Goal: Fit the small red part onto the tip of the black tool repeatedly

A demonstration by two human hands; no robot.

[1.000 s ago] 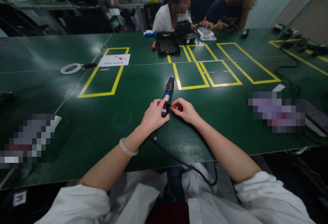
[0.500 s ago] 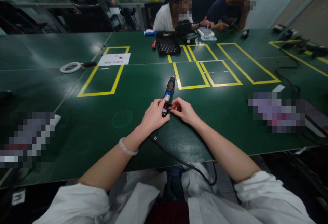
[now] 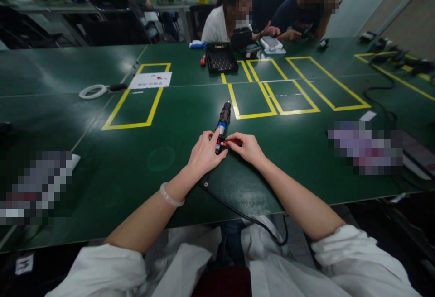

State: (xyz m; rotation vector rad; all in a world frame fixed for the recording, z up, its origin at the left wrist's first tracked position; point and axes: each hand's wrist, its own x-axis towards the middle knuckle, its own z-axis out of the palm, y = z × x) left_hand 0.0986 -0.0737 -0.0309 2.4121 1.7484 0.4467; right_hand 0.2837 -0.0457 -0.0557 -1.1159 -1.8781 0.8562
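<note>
An electric screwdriver (image 3: 223, 117) with its inner parts exposed lies on the green table, black tip pointing away from me. A blue and silver section shows at its middle. My left hand (image 3: 204, 151) is closed around its near part, the thumb on the near side and the fingers across the body. Touching the right side of that near part, my right hand (image 3: 247, 145) pinches a small red-orange piece (image 3: 226, 143), whose kind I cannot make out. A black cord (image 3: 234, 210) runs from beneath my left hand over the table edge, with a small ring terminal (image 3: 205, 184) beside it.
Yellow tape rectangles (image 3: 125, 128) mark the table. At the back stands a black tray (image 3: 221, 69) beside a red object (image 3: 203, 59). A white cable loop (image 3: 92, 92) and a paper sheet (image 3: 151, 79) lie at left. Two people sit opposite.
My right fingertips have shifted slightly at the screwdriver's side, and the fingers look straighter. The left hand keeps its hold. The whole view has moved a little.
</note>
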